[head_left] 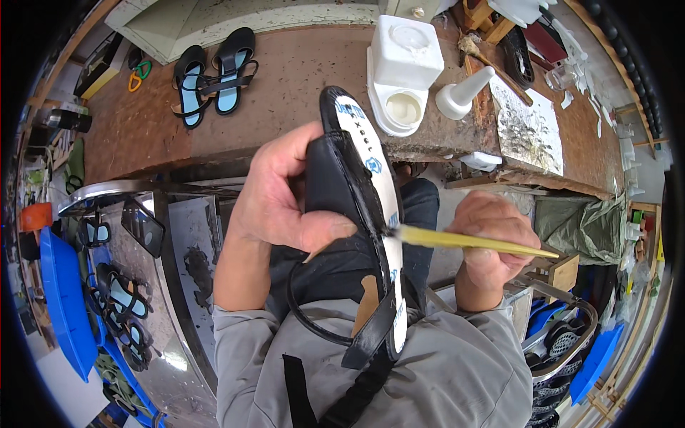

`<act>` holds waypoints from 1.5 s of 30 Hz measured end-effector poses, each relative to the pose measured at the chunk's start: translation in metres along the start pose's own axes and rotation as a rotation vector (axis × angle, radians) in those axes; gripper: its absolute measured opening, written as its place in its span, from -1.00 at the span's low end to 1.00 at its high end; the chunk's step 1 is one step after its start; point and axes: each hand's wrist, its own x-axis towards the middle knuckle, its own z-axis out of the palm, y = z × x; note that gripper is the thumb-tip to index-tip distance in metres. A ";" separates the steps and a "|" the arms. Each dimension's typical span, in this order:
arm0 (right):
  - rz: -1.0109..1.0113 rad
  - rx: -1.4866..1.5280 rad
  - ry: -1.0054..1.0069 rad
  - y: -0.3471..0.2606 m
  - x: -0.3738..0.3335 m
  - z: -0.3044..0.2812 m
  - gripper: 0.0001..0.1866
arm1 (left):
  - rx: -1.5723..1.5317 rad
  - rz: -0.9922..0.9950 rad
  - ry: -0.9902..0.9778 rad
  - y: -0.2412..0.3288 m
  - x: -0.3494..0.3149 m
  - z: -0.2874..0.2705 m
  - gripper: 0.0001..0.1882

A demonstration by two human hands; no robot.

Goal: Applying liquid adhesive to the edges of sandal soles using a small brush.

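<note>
My left hand point(285, 200) is wrapped round a black sandal point(332, 178), its thumb pressed on the upper. Turned on its side in front of my lap, the sandal shows a white underside point(367, 153), and its ankle strap point(371, 332) dangles toward me. My right hand point(496, 235) pinches a thin brush with a yellow handle point(449, 239). The brush's dark tip meets the edge of the underside around the middle of the sandal; motion blurs it slightly, so I cannot tell how firmly it touches.
On the brown bench point(300, 64) lie two black sandals with blue insoles point(228, 82). A white dispenser with a cup point(403, 78), a white cone-shaped bottle point(464, 93) and a stained paper point(528, 128) stand to the right. More sandals point(121, 292) and a phone point(144, 227) rest on the left surface.
</note>
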 end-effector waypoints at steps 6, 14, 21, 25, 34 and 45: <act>0.003 0.079 -0.082 0.011 0.024 0.007 -0.82 | -0.062 0.053 -0.102 -0.003 -0.007 0.002 -0.39; -0.081 -0.054 -0.246 0.016 0.034 0.010 -0.81 | 0.060 0.075 0.028 0.002 -0.015 -0.020 -0.39; 0.772 0.290 -0.091 0.034 -0.010 -0.010 -0.75 | 0.155 0.413 0.240 0.041 -0.015 -0.057 -0.34; 0.977 0.639 -0.424 0.030 -0.020 0.029 -0.67 | 0.168 0.496 0.241 0.056 -0.012 -0.062 -0.33; 0.827 0.711 0.023 0.020 -0.001 0.057 -0.85 | 0.269 0.418 0.728 0.052 -0.040 -0.047 -0.34; 0.887 0.728 -0.079 0.022 -0.008 0.074 -0.82 | -0.167 0.315 0.278 -0.028 -0.028 0.013 -0.07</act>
